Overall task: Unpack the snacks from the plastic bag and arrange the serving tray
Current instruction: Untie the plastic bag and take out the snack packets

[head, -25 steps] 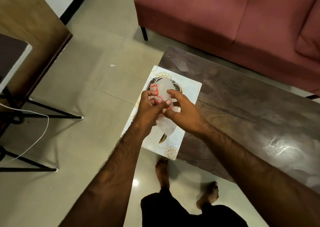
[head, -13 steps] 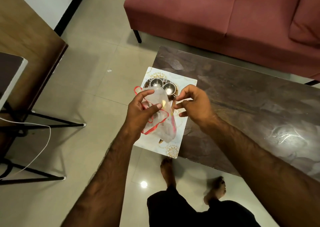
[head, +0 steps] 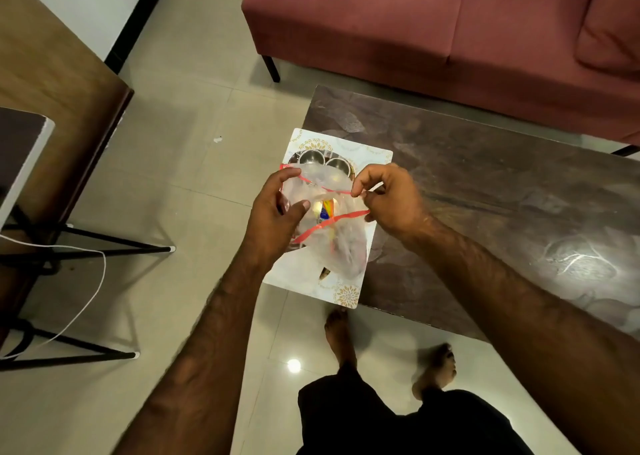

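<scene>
Left fingers: your left hand (head: 277, 212) is clenched on the left side of the plastic bag (head: 332, 232), fingers (head: 282, 177) curled over its red-edged rim, thumb pressed on the film.
Right fingers: your right hand (head: 391, 201) pinches the bag's red edge on the right side, fingers (head: 363, 180) bent tight and pulling the mouth apart from the left hand.
Bag: clear plastic with red trim, held open above the serving tray (head: 374, 156), its lower end hanging toward the tray's near part.
Snack: a packet (head: 325, 210) with yellow and blue print shows through the film inside the bag, between your two hands.
Tray: white with gold patterns, lying on the left end of the table (head: 485, 184), its near corner past the table edge.
Bowls: two small steel bowls (head: 323, 160) sit side by side on the tray's far part, just beyond the bag's rim.
Table: dark, marbled top; a red sofa (head: 450, 21) stands beyond the tray.
Floor: pale tiles (head: 194, 142) left of the tray; your bare feet stand near the tray's near corner.
</scene>
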Demonstrator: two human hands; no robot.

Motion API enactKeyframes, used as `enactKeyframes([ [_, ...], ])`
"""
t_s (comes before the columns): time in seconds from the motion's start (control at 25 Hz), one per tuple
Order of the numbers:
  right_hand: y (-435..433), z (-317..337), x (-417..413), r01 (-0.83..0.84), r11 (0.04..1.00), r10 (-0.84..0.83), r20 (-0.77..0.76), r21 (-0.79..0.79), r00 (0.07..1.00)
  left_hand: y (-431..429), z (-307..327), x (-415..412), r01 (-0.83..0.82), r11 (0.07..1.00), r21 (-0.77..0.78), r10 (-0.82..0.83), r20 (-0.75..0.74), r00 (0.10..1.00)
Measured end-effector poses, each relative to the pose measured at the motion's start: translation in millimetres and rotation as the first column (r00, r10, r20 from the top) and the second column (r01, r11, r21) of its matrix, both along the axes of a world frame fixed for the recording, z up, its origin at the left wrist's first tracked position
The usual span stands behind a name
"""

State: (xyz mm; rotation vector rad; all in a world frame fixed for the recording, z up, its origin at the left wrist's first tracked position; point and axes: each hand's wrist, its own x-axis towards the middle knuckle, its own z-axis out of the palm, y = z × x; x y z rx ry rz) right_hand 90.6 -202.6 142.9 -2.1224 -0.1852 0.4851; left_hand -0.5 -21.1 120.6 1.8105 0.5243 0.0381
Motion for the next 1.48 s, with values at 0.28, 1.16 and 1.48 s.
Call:
enactKeyframes([
  [0.28, -21, 4, 12, 0.123, 0.957, -0.062, 0.231, -0.263, 0.971, 19, 7, -9, 0.197, 0.704, 0.683, -0.051, -0.227, 0.972],
  [1.16, 5, 22, -15, -0.543, 0.400, 0.597, -0.239, -0.739, 0.765, -25, 11, 6, 0.242, 0.853, 0.463, -0.098, -0.313, 0.945],
  [1.48, 41, 9, -6, -0.586, 0.590, 0.560, -0.241, -0.555, 0.793, -53, 23, -4, 0.301, 0.865, 0.401, -0.234, -0.208, 0.950],
])
